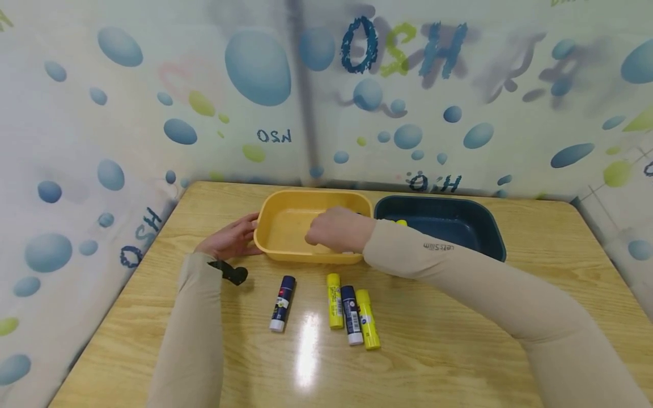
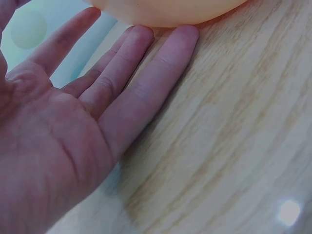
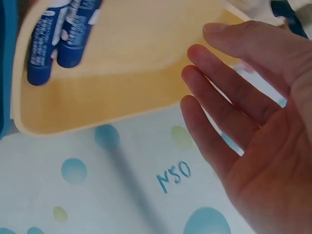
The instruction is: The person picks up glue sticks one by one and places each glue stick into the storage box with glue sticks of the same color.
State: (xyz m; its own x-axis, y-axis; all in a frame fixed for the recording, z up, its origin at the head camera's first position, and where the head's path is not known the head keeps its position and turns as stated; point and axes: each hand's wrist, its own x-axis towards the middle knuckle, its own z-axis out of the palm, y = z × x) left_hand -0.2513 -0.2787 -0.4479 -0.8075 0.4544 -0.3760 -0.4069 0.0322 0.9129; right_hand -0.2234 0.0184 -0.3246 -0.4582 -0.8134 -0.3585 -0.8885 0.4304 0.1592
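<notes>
While the left hand [image 1: 230, 238], outstretched, touches the yellow tray [image 1: 296, 256] without gripping, presumably steadying it, the right hand [image 1: 336, 229] hovers above, relaxed and empty.

Wooden table [image 1: 433, 351] beneath glue sticks [image 1: 334, 303], bins [image 1: 311, 258]

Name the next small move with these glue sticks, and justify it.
Probably bring the right hand to the lone blue glue stick, the leftmost on the table: that hand looks empty over the yellow tray, which already holds two blue sticks.
</notes>
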